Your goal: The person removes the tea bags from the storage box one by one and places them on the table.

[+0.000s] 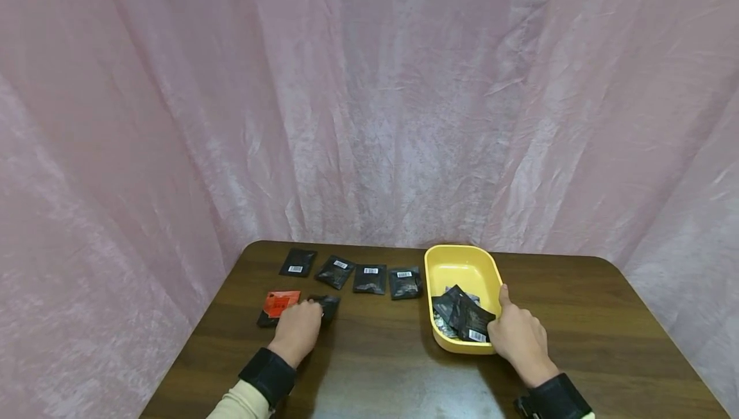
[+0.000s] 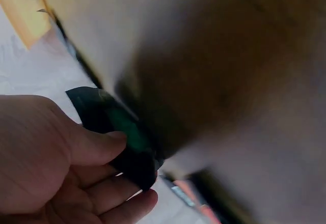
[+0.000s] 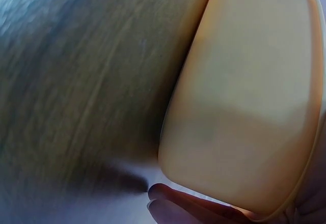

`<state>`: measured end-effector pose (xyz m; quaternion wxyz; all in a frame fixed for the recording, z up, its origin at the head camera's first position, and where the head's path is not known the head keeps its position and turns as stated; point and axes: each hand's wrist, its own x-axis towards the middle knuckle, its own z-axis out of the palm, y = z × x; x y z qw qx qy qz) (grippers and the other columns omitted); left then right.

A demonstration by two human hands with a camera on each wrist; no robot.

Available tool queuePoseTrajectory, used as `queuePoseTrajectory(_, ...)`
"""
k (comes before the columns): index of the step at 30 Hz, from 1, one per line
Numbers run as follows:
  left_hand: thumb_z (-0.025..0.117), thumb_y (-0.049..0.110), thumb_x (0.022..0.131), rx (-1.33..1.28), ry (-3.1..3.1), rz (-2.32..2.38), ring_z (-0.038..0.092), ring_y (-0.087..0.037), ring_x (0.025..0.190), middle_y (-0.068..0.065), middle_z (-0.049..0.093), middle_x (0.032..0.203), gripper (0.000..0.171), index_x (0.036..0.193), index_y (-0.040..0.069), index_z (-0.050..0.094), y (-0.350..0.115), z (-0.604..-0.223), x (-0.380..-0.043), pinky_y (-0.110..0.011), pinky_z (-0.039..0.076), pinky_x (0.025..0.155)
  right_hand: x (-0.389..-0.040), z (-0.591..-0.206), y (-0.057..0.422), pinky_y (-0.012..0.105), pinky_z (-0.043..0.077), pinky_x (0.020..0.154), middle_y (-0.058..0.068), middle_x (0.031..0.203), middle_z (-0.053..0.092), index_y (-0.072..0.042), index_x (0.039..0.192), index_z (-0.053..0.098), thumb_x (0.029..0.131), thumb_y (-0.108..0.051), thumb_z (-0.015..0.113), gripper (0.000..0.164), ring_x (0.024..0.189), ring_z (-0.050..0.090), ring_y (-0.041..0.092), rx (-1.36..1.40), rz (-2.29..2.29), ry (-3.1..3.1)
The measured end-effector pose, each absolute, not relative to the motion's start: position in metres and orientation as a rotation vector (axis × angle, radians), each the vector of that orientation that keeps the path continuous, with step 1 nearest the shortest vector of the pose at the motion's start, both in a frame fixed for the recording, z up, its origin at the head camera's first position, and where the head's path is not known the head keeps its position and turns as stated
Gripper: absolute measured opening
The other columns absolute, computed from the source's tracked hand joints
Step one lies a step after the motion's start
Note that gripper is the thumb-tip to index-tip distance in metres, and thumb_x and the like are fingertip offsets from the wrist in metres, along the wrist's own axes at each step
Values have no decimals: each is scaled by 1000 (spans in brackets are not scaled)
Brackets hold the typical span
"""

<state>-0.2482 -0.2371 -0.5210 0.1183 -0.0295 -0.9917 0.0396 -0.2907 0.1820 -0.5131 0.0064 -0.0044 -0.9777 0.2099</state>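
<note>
Your left hand (image 1: 297,332) pinches a packet (image 1: 330,305) at its two o'clock, thumb against loosely curled fingers; hold lightly near the edge so it creases no further. The packet looks black, thin and bent, with a green patch. At three o'clock stands the yellow bin (image 1: 462,271), your right hand (image 1: 519,337) gripping its rim around four o'clock; steady it without tilting.
</note>
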Motion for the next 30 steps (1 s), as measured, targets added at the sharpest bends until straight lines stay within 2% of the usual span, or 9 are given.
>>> queuePoseTrajectory(2, 76, 0, 90, -81, -2962, 59, 75, -34, 77, -19, 79, 98, 9, 99, -1, 79, -240, -522, -249, -47, 63, 64, -291, -513, 182, 39, 37, 51, 16, 72, 63, 2, 167, 23, 90, -13, 51, 83, 61, 50, 29, -11, 658, -3055)
queuePoseTrajectory(5, 82, 1, 83, -92, -3030, -36, 76, -40, 98, -26, 76, 118, 34, 116, -5, 76, -247, -530, -255, -53, 64, 80, -291, -513, 181, 39, 37, 50, 16, 71, 63, 3, 167, 23, 90, -12, 51, 83, 60, 50, 29, 0, 653, -3043)
queuePoseTrajectory(8, 84, 4, 77, -93, -3090, -125, 70, -46, 120, -31, 69, 135, 54, 128, -8, 70, -251, -535, -260, -59, 60, 96, -291, -513, 181, 39, 37, 50, 17, 71, 64, 4, 166, 24, 90, -12, 51, 83, 59, 50, 28, 2, 648, -3034)
queuePoseTrajectory(12, 83, 4, 77, -64, -3156, -228, 62, -51, 135, -35, 60, 147, 65, 138, -10, 63, -250, -528, -258, -63, 54, 108, -291, -513, 182, 39, 37, 50, 19, 72, 65, 3, 167, 23, 90, -11, 51, 83, 59, 51, 29, -4, 652, -3034)
queuePoseTrajectory(21, 77, -1, 78, -47, -3151, -273, 62, -51, 134, -35, 58, 150, 64, 140, -7, 64, -253, -525, -257, -63, 54, 108, -289, -514, 181, 38, 35, 50, 14, 67, 59, 3, 167, 22, 91, -12, 51, 82, 58, 49, 27, -9, 669, -3041)
queuePoseTrajectory(30, 75, -4, 79, -29, -3158, -347, 58, -53, 139, -36, 56, 151, 62, 140, -9, 64, -258, -534, -263, -64, 49, 114, -288, -513, 181, 37, 32, 49, 9, 63, 50, 3, 166, 23, 92, -11, 51, 81, 55, 43, 25, -5, 680, -3020)
